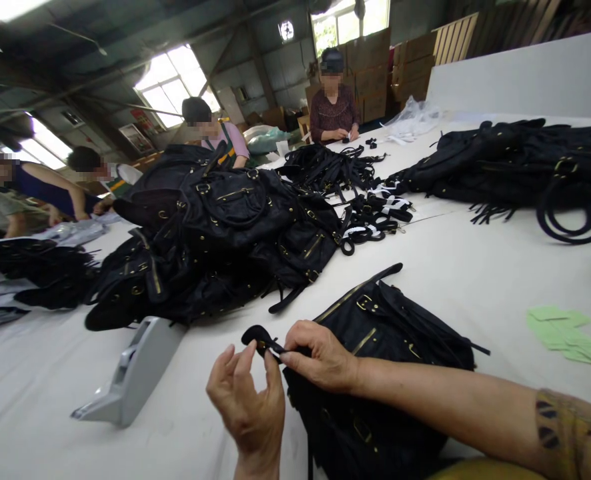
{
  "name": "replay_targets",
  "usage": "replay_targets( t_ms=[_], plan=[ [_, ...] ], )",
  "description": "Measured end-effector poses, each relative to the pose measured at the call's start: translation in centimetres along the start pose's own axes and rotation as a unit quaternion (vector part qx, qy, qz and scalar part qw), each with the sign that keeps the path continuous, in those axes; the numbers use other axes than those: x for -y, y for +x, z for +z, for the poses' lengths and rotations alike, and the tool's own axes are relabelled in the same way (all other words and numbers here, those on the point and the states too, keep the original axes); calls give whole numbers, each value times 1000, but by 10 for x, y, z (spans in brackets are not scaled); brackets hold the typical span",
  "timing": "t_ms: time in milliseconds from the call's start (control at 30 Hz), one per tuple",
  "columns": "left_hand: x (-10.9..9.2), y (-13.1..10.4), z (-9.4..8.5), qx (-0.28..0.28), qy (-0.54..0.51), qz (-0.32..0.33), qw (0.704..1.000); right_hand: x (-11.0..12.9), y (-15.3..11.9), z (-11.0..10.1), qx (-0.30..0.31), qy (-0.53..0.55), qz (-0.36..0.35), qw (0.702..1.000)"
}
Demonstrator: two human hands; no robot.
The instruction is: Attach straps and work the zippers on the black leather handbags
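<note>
A black handbag with brass-coloured zips and buckles lies on the table before me. My right hand pinches a black strap between thumb and fingers, above the bag's left edge. Facing it, my left hand has its thumb and fingertips closed on the same strap, near a small brass-coloured fitting. A bit of white shows on the strap between the two hands. Whether the strap is joined to the bag is hidden behind my right hand.
A grey tape dispenser stands left of my hands. Beyond it is a pile of black bags, with loose straps behind. More black bags and green paper slips lie rightward. Several people work around the white table.
</note>
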State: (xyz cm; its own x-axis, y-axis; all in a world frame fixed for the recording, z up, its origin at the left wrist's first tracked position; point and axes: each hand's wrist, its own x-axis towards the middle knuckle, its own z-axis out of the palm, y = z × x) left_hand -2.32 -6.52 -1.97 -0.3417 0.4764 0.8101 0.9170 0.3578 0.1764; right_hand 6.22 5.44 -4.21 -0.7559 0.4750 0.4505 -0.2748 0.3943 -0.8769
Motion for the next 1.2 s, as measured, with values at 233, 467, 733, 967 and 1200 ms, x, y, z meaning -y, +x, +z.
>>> replay_targets(
  t_ms=[233, 467, 733, 967, 1200],
  plan=[
    [9, -7, 5, 113, -12, 49, 992, 3, 0, -10, 118, -129, -104, 979],
    [21, -13, -7, 221, -125, 28, 967, 7, -4, -27, 220, -283, -123, 925],
    [16, 4, -31, 365, -344, -368, 783, 19, 1, -33, 201, -318, -101, 921],
    [1, 26, -51, 307, -502, -516, 622, 50, 15, -32, 178, -241, -55, 953],
    [9, 20, -47, 62, -699, -540, 465, 41, 38, -43, 279, -145, -41, 948]
  ],
)
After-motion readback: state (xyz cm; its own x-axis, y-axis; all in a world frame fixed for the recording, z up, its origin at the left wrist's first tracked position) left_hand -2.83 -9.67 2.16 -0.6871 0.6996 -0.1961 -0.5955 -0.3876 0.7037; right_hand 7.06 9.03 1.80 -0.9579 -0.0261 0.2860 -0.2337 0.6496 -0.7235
